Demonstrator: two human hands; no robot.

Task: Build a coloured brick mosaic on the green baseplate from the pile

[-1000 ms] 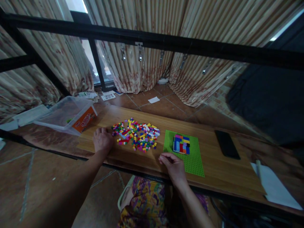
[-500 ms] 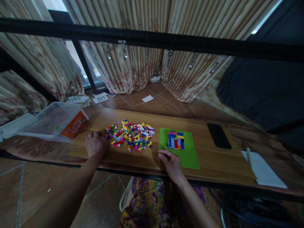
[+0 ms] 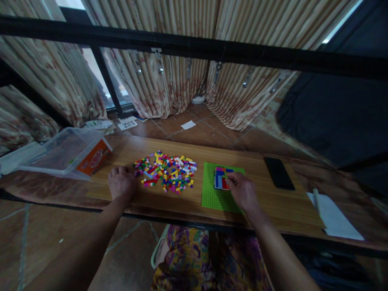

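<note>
Toy-brick build (image 3: 220, 181), right of centre: my narrow-fingered right hand (image 3: 244, 192), contents unclear, is covering its right edge, leaving baseplate (image 3: 212, 200) bare below.

You can read no word for certain: pale lettering on the orange label (image 3: 94, 157) of the clear plastic box (image 3: 54, 170) is too blurred, as is the black print on the white booklet (image 3: 127, 124) beyond that box, to its right.

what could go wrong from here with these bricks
The right hand covers part of the brick build, so a misaligned press might go unnoticed. Its fingers might also knock bricks out of place. The left hand rests beside the loose bricks, so a careless sweep could scatter some.
</note>
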